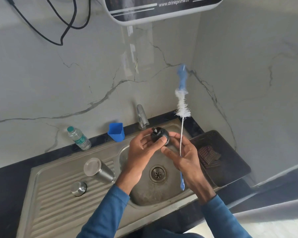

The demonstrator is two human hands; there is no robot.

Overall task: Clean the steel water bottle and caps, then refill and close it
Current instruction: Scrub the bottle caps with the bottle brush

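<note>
Over the sink basin (162,191) my left hand (141,152) grips a black inner cap (157,135) between thumb and fingers. My right hand (182,155) touches the cap's right side with its fingertips and also holds the wire stem of a long bottle brush (181,103). The brush's white bristles and blue tip point up at the wall, and its blue handle end hangs below my hand. The steel bottle (97,170) stands upside down on the ribbed drainboard. A steel outer cap (78,188) lies in front of it.
A steel tap (142,116) stands behind the basin. A blue plastic cup (116,132) and a clear plastic water bottle (79,139) sit on the dark counter at the back. A dark tray (230,169) with brown scrub pads lies to the right. A water purifier (162,9) hangs on the wall above.
</note>
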